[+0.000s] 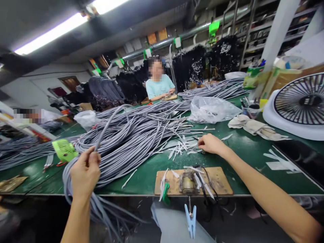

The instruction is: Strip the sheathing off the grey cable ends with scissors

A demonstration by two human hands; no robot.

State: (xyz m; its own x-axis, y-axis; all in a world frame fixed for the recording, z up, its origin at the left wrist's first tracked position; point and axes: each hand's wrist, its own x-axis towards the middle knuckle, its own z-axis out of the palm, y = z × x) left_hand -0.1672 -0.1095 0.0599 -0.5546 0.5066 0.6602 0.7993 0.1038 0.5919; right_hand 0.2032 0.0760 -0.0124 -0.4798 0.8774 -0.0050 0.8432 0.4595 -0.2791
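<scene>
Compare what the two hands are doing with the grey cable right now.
The left hand is raised at the table edge, closed around one grey cable that loops up from the bundle. The right hand lies low on the green table, at the cut ends. Both are bare.

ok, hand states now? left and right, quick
Left hand: closed, pinching a thin grey cable.
Right hand: fingers curled on small white cut scraps; grip cannot be told.

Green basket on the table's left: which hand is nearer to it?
Left. The left hand holds a grey cable just right of the green basket; the right hand rests among white scraps far across the table.
</scene>
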